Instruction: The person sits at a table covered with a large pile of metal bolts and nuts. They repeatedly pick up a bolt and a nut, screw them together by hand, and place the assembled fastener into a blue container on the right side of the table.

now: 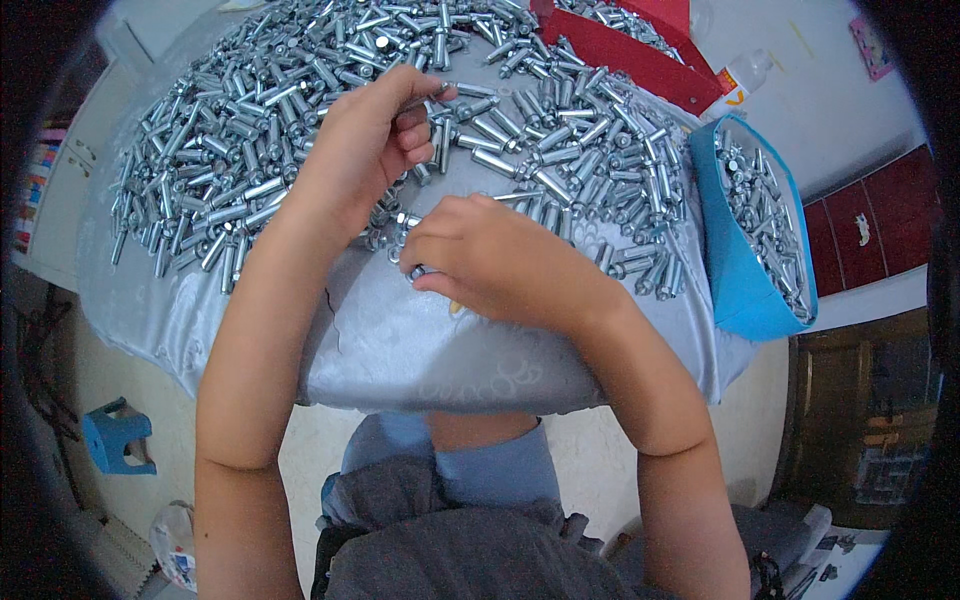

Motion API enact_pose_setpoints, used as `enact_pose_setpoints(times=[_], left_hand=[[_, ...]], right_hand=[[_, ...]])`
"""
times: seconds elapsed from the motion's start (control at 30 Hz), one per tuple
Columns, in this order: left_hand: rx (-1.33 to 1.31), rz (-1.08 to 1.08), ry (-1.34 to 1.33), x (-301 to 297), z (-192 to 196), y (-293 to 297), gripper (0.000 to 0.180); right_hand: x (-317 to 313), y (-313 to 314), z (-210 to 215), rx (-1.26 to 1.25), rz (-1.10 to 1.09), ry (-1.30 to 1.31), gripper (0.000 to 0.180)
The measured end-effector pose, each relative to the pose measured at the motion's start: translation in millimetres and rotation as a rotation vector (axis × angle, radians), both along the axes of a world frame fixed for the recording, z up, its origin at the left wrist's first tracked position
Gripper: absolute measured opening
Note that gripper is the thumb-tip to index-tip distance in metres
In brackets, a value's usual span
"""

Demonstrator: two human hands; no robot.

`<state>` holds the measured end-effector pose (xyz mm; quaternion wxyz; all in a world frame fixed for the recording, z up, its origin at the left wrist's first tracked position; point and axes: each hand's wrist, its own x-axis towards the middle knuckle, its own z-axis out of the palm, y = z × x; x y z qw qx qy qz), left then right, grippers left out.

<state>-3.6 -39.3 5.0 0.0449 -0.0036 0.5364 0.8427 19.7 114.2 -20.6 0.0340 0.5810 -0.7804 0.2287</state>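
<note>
Silver metal expansion bolts [240, 130] with sleeves lie heaped over the cloth-covered table. My left hand [365, 150] is closed above the middle of the heap, its thumb and forefinger pinching an expansion bolt [437, 91] that the fingers partly cover. Lower and to the right, my right hand [480, 250] is curled near the front of the table. Its thumb and forefinger close on a small metal piece [418, 271], perhaps a nut, mostly hidden. Small nuts and washers [378, 238] lie between the two hands. Another group of bolts [600, 150] spreads beyond my right hand.
A blue bin [735, 290] full of bolts stands at the table's right edge. At the back right are a red box [640, 70] with more bolts and a clear plastic bottle [745, 75]. A blue stool [118, 437] stands on the floor at left.
</note>
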Motion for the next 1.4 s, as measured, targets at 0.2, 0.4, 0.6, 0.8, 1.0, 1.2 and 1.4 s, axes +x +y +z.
enact_pose_setpoints(times=[0.2, 0.4, 0.6, 0.8, 1.0, 1.2, 1.4], left_hand=[[0.002, 0.016, -0.038, -2, -5, 3, 0.022], [-0.153, 0.088, -0.044, -2, -5, 6, 0.023], [-0.423, 0.009, 0.081, 1, -15, 10, 0.021], [-0.299, -0.105, 0.072, -1, -17, 7, 0.025], [-0.166, -0.096, 0.082, 3, -15, 11, 0.014], [0.035, -0.093, -0.009, 8, -16, 14, 0.020], [-0.366, -0.076, 0.005, 12, -11, 20, 0.039]], right_hand=[[3, 1, 1, -0.064, 0.016, -0.063, 0.008], [-7, 13, 6, -0.300, -0.040, -0.252, 0.013], [-23, 22, 19, -0.740, -0.179, -0.781, 0.016], [-26, 20, 16, -0.816, -0.196, -0.935, 0.019], [-27, 21, 19, -0.792, -0.246, -1.001, 0.021], [-28, 28, 22, -0.679, -0.253, -1.116, 0.023], [-29, 32, 23, -0.582, -0.191, -1.337, 0.028]])
